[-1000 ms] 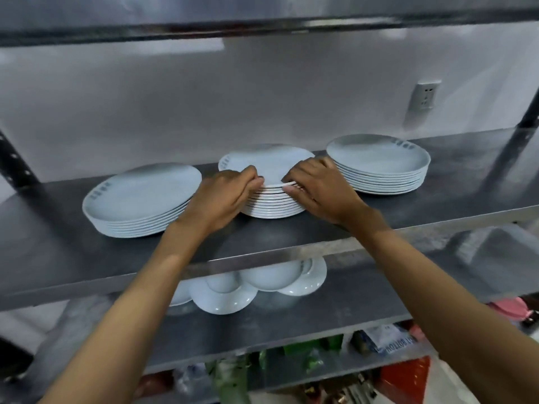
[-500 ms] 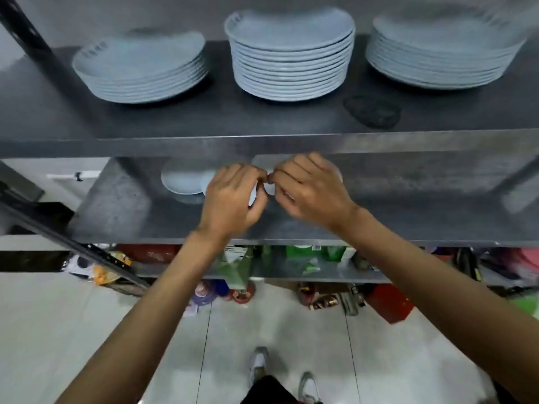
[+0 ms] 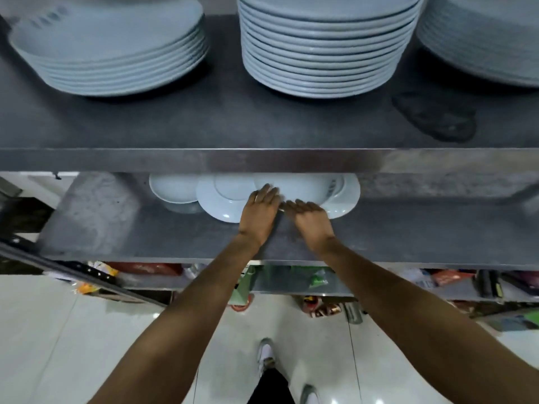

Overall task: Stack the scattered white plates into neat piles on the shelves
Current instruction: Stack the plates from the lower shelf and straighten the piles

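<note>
Upper grey metal shelf, top of frame: three neat piles of white round plates, left pile, centre pile, right pile cut by the frame edge. That level looks done.

Step in hand, by my read: tidying the middle grey metal shelf, centre of frame. Loose overlapping white plates and shallow dishes sit at its back, partly hidden under the upper shelf lip; count unclear.

Left hand: fingers straight and apart, lying flat on the rim of the front plate. No grip closed on anything.
Right hand: just beside the left, fingers extended at the edge of the right-hand plate. Contact can't be confirmed; not clamped.

Next move probably needs fingers under a rim, then lifting one plate onto a neighbour of matching size. Low clearance under the upper shelf, so slide forward first.

Room: glossy pale tiled floor at bottom; lowest shelf holds colourful packets and bottles. Dark smudge on upper shelf, right.
</note>
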A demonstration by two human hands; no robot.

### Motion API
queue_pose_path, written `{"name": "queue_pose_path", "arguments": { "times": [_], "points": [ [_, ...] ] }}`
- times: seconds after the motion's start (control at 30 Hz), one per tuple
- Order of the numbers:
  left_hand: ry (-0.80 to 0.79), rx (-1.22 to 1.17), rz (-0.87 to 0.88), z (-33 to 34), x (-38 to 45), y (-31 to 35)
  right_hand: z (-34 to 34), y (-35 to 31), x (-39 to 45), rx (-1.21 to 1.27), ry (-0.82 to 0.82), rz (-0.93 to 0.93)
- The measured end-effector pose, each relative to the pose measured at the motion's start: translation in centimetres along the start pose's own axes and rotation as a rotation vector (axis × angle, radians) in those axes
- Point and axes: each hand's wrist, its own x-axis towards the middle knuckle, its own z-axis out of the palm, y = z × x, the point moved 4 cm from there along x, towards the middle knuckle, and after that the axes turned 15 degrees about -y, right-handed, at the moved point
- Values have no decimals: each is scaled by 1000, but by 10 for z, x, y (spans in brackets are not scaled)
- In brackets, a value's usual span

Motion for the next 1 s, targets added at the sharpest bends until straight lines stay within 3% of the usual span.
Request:
{"name": "queue_pose_path", "arguments": {
  "times": [0.13,0.27,0.4,0.6,0.83,1.0],
  "points": [
    [239,-31,94,-20,-3,2,-17,8,-21,-53,280,-165],
    [446,20,180,-46,-38,9,-37,13,-49,-162,420,-291],
    [495,50,154,-77,-96,19,-64,-5,-86,-247,484,-391],
    [426,114,51,-112,-196,9,-108,-70,-133,-250,499,-477],
    [628,195,54,-209,-341,-12,-208,-171,-204,-122,816,-638],
    [815,279,44,-282,-382,-33,-283,-204,-217,-113,987,-677]
  ]
}}
